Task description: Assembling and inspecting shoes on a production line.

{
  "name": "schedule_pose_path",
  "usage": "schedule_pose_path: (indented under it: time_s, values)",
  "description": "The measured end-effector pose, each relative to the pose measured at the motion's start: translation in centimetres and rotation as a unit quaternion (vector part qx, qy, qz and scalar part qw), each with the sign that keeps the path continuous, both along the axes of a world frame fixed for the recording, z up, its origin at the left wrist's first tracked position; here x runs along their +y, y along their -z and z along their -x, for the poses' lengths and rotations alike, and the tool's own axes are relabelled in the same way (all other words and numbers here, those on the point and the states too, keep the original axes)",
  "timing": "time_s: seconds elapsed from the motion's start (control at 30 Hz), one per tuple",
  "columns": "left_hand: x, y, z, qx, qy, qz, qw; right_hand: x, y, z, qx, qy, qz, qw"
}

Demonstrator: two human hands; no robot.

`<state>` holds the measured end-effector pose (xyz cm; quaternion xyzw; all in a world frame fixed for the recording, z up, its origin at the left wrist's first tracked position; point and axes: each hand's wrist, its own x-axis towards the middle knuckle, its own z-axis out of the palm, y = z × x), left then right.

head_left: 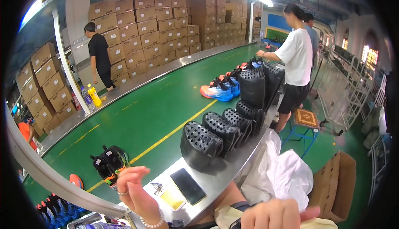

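Observation:
My left hand [135,189], with a ring and a white bead bracelet, is raised over the table edge. Its fingers are apart and loosely bent, and I see nothing in them. A pair of black shoes [109,162] with orange and green trim lies just beyond it on the green belt [141,121]. At the lower edge my right hand [272,215] is closed, knuckles up, with one digit out to the right; whatever it may hold is hidden. Between the hands, a dark phone [188,186], a yellow card-like item [172,199] and small keys [156,187] lie on the metal ledge [220,179].
Several black perforated, rounded pieces [201,144] line the ledge. Blue-and-orange shoes [218,90] stand beyond them, more [58,210] at lower left. A white plastic bag [286,171] and an open carton [334,183] are right. A co-worker [297,54] stands by a stool [305,118].

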<state>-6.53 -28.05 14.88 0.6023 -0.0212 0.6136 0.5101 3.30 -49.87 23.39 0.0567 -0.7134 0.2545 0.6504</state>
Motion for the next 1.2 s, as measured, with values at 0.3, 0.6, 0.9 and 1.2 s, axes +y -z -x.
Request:
schedule_pose_path:
  time_s: [0.3, 0.6, 0.9, 1.2]
  values:
    - [-16.3, -3.7, 0.3, -0.345, 0.484, 0.076, 0.801, 0.9, -1.6, 7.3, 0.516, -0.027, 0.111, 0.849]
    - [-22.3, -7.2, 0.6, -0.496, 0.432, 0.148, 0.739, 0.6, 2.6, 3.5, 0.102, 0.046, -0.143, 0.983]
    - [-22.3, -3.0, 4.6, -0.362, 0.390, 0.130, 0.837, -4.9, 2.5, 4.9, 0.125, 0.050, -0.017, 0.991]
    - [-13.6, -7.7, 0.1, -0.135, 0.540, 0.105, 0.824, -4.7, 3.5, 2.1, 0.240, 0.338, 0.059, 0.908]
